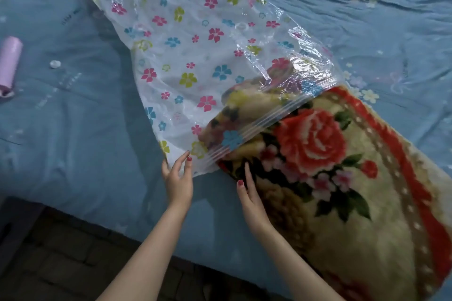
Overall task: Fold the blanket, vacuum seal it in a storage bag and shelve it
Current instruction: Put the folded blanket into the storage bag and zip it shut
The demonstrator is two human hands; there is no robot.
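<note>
A folded plush blanket (342, 178), cream with a big red rose and a red border, lies on the bed at the right. Its far end sits inside the mouth of a clear storage bag (186, 56) printed with small coloured flowers; the bag stretches away to the upper left. The bag's zip strip (264, 124) crosses the blanket. My left hand (177, 178) has straight fingers touching the bag's near corner at the mouth. My right hand (249, 193) lies with straight fingers against the blanket's near edge, just outside the bag.
Everything rests on a bed with a blue flowered sheet (73, 117). A lilac cylinder (9, 66) and a small white round cap (55, 64) lie at the left. The bed's near edge and a dark tiled floor (61, 264) are at the bottom left.
</note>
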